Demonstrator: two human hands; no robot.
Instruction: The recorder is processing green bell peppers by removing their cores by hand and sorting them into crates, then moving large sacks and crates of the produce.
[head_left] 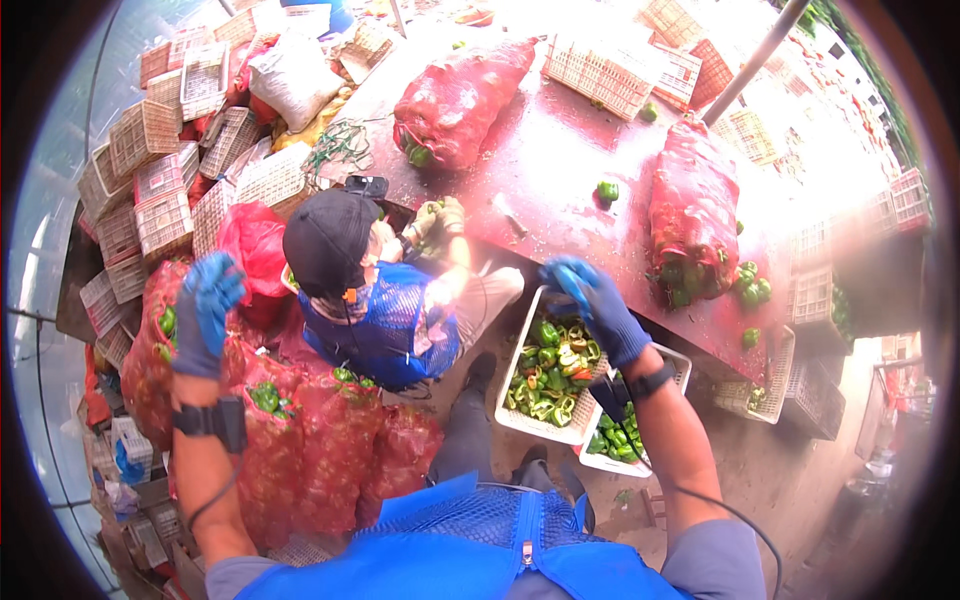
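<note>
Left hand [207, 312] hovering near sack [150, 350], right hand [605, 315] by counter's [560, 215] near edge; fingers' [568, 277] grip unclear; gentleness likely sparing peppers [545, 357].

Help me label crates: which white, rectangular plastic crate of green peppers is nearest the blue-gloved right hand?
The leftmost pepper crate, showing halved peppers; the right hand overlaps its rim in view. Others lie farther right.

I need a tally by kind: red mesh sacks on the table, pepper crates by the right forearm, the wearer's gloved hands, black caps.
Red mesh sacks on the table: 2
Pepper crates by the right forearm: 2
Gloved left hand and right hand: 2
Black caps: 1
Total: 7
</note>
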